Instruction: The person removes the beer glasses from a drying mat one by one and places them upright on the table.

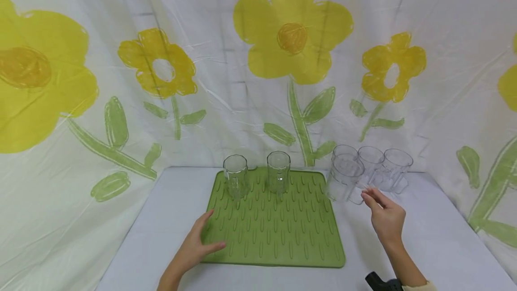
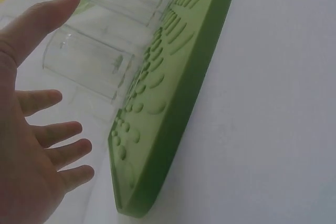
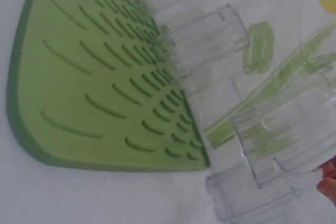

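Observation:
My right hand (image 1: 387, 219) pinches the handle of a clear glass mug (image 1: 341, 183) beside the right edge of a green ridged mat (image 1: 282, 237). In the right wrist view, this mug (image 3: 289, 129) shows with my fingertips (image 3: 328, 184) at its handle. My left hand (image 1: 191, 244) hovers by the mat's left edge, thumb and fingers spread, holding nothing; the left wrist view shows the same spread hand (image 2: 31, 129). Two more glass mugs, a left one (image 1: 236, 178) and a right one (image 1: 278, 174), stand upright on the back part of the mat.
Behind the held mug, several clear glass mugs (image 1: 397, 169) stand close together on the white table (image 1: 444, 246), right of the mat. A white curtain (image 1: 226, 116) printed with yellow flowers hangs right behind the table's back edge.

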The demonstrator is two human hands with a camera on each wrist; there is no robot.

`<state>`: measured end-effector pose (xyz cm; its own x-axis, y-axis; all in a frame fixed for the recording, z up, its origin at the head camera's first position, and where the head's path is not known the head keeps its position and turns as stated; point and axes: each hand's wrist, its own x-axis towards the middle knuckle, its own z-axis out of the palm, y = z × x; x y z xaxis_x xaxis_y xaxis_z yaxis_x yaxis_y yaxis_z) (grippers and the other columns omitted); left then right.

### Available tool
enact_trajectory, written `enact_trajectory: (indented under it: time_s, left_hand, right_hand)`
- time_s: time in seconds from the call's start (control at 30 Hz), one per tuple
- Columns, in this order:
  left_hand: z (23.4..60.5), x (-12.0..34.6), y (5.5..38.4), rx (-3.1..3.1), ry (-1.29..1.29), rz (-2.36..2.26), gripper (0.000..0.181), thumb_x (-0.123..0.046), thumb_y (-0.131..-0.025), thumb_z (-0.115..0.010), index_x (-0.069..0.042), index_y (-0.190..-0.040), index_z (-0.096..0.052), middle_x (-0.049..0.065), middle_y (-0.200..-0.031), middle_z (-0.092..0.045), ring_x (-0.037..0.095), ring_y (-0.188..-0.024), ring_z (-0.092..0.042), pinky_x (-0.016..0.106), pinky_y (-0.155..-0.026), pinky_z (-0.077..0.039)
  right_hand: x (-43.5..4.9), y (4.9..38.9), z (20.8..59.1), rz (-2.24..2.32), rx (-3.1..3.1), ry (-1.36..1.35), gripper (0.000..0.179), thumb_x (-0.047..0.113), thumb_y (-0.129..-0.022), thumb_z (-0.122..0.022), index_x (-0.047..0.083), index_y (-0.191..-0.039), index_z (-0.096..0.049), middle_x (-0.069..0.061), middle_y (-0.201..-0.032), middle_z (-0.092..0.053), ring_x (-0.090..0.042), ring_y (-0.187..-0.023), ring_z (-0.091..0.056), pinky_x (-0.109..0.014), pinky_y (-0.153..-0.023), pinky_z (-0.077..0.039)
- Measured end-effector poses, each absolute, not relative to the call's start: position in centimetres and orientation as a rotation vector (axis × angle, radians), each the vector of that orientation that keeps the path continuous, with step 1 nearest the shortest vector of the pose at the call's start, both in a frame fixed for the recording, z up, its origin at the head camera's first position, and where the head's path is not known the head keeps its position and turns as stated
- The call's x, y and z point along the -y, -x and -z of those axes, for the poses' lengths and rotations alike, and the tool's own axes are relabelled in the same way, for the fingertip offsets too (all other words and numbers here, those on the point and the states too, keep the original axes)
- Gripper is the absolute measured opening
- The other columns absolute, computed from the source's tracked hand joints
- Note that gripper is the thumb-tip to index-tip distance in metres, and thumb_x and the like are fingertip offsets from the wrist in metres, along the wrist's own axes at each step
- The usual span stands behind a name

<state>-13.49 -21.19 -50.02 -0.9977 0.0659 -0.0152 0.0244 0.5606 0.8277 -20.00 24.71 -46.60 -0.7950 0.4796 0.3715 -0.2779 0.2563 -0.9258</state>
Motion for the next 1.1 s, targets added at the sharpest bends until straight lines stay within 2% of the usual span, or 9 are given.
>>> enact_trajectory:
  time_s: [0.17,0.4,0.7,1.1]
  left_hand:
    - [50.2,21.6,13.5,-2.752,-0.066,-1.431,0.1,-0.032,-0.076,-0.082,-0.004,-0.153,-0.025,0.026,-0.157,-0.025,0.049,-0.144,-0.023,0.07,-0.113,-0.023]
    - [50.6,22.2,13.4,-2.775,-0.061,-1.334,0.105,-0.034,-0.072,-0.085,-0.001,-0.152,-0.025,0.029,-0.156,-0.026,0.051,-0.142,-0.026,0.068,-0.114,-0.024]
    - [51.1,22.7,13.3,-2.766,-0.006,-1.23,0.111,-0.038,-0.068,-0.086,0.001,-0.152,-0.024,0.031,-0.155,-0.025,0.051,-0.142,-0.025,0.067,-0.114,-0.024]
    - [51.5,23.3,13.1,-2.759,-0.009,-1.12,0.114,-0.038,-0.068,-0.087,0.008,-0.15,-0.023,0.035,-0.152,-0.028,0.053,-0.141,-0.026,0.066,-0.113,-0.028]
  right_hand:
    - [-25.1,20.2,47.5,-1.486,1.942,0.176,0.027,-0.009,-0.078,-0.074,-0.013,-0.105,-0.07,0.038,-0.076,-0.062,0.019,-0.07,-0.061,0.0,-0.064,-0.05]
    - [-25.6,20.5,48.6,-1.442,1.922,0.161,0.023,-0.01,-0.077,-0.075,-0.014,-0.1,-0.071,0.037,-0.074,-0.062,0.019,-0.067,-0.06,0.0,-0.061,-0.049]
    - [-26.2,20.8,49.7,-1.351,1.969,0.173,0.022,-0.009,-0.078,-0.074,-0.014,-0.099,-0.071,0.041,-0.075,-0.058,0.021,-0.067,-0.057,0.001,-0.06,-0.047]
    - [-26.7,21.1,50.9,-1.361,1.997,0.251,0.024,-0.008,-0.079,-0.074,-0.014,-0.101,-0.07,0.044,-0.073,-0.056,0.022,-0.065,-0.056,0.001,-0.059,-0.047]
